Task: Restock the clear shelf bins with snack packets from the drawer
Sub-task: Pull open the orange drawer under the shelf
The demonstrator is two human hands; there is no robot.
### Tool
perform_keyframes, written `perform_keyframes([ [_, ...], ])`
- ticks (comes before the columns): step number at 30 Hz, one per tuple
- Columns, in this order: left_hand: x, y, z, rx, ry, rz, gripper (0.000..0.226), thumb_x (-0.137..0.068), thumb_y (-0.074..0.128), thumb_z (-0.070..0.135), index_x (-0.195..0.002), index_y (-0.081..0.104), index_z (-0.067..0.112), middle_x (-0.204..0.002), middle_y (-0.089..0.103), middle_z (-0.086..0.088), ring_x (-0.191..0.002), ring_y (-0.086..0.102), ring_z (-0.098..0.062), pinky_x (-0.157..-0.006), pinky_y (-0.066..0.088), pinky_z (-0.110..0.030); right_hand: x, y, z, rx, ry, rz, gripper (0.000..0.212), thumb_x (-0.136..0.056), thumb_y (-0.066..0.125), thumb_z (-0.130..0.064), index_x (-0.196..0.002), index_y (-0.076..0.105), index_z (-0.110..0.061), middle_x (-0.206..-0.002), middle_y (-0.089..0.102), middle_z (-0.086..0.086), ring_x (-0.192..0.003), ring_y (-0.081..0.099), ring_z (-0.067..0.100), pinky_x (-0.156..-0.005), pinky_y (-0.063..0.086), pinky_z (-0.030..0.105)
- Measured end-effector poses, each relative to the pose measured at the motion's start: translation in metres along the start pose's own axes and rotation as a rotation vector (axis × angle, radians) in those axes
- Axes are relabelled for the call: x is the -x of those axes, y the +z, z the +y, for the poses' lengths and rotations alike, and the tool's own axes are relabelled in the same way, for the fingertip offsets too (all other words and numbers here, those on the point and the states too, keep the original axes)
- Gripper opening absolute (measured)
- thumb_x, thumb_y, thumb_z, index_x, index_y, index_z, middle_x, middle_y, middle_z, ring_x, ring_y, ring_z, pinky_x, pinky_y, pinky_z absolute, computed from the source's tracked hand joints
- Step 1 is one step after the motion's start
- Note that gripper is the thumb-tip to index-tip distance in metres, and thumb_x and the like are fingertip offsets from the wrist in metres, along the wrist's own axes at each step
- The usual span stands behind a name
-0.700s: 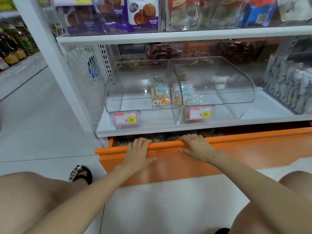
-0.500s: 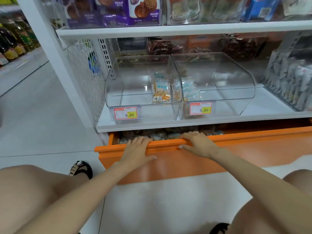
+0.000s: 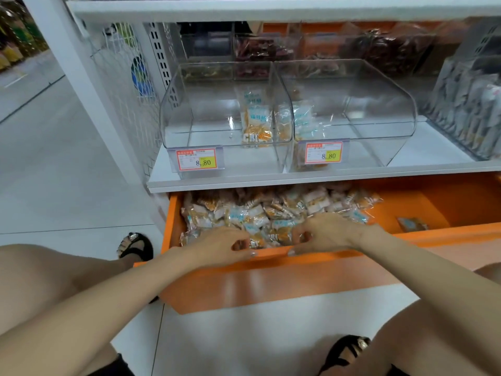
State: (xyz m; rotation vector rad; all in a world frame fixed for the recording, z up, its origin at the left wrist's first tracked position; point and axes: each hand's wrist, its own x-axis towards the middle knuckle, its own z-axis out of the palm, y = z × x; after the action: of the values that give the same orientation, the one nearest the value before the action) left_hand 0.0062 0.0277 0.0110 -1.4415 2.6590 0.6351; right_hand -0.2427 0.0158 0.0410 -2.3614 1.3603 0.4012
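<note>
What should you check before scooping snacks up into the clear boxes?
1. The drawer is open: ok, its pile shows.
2. The snack packets are in reach: ok, the left hand and right hand are over them.
3. Hands gripping packets: cannot tell.
4. The left bin has room: ok, few packets inside.
5. The right bin has room: ok, few packets inside.

Left grip [image 3: 221, 244] and right grip [image 3: 329, 232] reach forward — fingers curled; palms down.
</note>
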Motion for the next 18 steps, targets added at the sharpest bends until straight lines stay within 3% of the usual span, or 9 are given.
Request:
perform_keyframes([
  [3, -0.007, 0.006, -0.001, 0.097, 0.003, -0.106, 0.029, -0.094, 0.051, 0.039, -0.094, 0.063, 0.013, -0.087, 0.060, 0.003, -0.077, 0.052, -0.008, -0.062, 0.037, -0.016, 0.001, 0.008, 0.001, -0.188, -0.023, -0.067, 0.025, -0.089, 0.054, -0.053, -0.084, 0.059, -0.029, -0.079, 0.056, -0.010, -0.074, 0.050, 0.009, -0.063, 0.036, 0.023],
  [8, -0.032, 0.025, -0.013, 0.151, -0.082, -0.086, 0.022, -0.095, 0.052, 0.031, -0.105, 0.060, 0.013, -0.107, 0.064, -0.001, -0.095, 0.059, -0.013, -0.080, 0.049, -0.026, -0.019, 0.025, 0.018, -0.242, 0.049, -0.033, 0.013, -0.094, 0.055, -0.036, -0.089, 0.060, -0.025, -0.087, 0.059, -0.006, -0.082, 0.054, 0.012, -0.068, 0.041, 0.027],
  [12, -0.050, 0.044, -0.020, 0.086, -0.184, -0.012, 0.018, -0.095, 0.050, 0.024, -0.109, 0.058, 0.014, -0.112, 0.062, -0.001, -0.096, 0.059, -0.014, -0.078, 0.050, -0.027, -0.039, 0.037, 0.040, -0.197, 0.163, 0.001, 0.017, -0.094, 0.054, -0.028, -0.100, 0.065, -0.016, -0.092, 0.062, 0.000, -0.086, 0.056, 0.018, -0.070, 0.041, 0.026],
  [18, -0.064, 0.077, -0.028, 0.099, -0.315, 0.076, 0.023, -0.097, 0.044, 0.018, -0.118, 0.050, 0.015, -0.122, 0.054, -0.004, -0.107, 0.053, -0.018, -0.085, 0.046, -0.029, -0.071, 0.068, 0.053, -0.187, 0.301, 0.028, 0.021, -0.094, 0.050, -0.023, -0.112, 0.061, -0.020, -0.112, 0.066, 0.006, -0.100, 0.060, 0.023, -0.079, 0.045, 0.027],
])
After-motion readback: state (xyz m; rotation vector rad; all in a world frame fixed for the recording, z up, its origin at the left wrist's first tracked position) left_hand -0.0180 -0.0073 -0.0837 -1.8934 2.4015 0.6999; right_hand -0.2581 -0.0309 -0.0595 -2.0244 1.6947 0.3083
